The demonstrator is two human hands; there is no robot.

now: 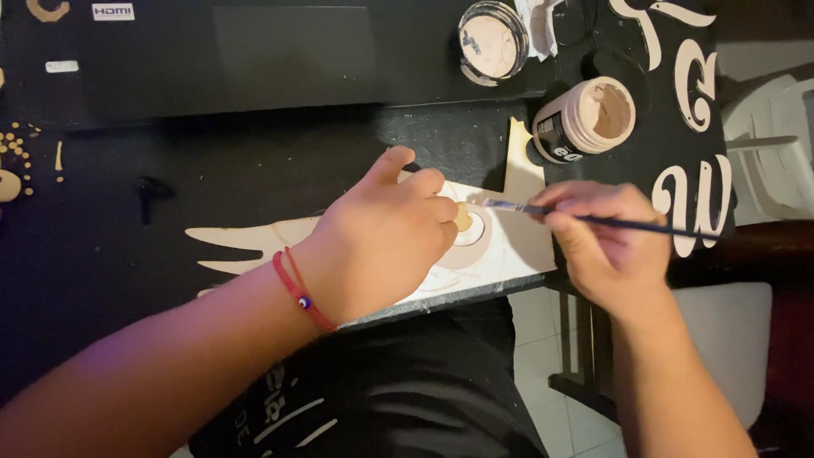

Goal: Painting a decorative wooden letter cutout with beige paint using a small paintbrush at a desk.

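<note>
My left hand (386,242), with a red cord bracelet on the wrist, pinches a small round tan wooden piece (463,220) over a pale flat wooden cutout (517,246) on the black table. My right hand (606,242) grips a thin dark paintbrush (593,220). Its bristle tip points left, right next to the round piece. An open jar of beige paint (587,119) stands tilted just beyond my right hand.
The jar's lid (492,38) lies paint-side up at the back, beside a crumpled white rag (543,21). White curly cutout shapes (697,85) lie at the right. Small tan beads (17,148) sit at the far left. The table's front edge (441,301) runs under my hands.
</note>
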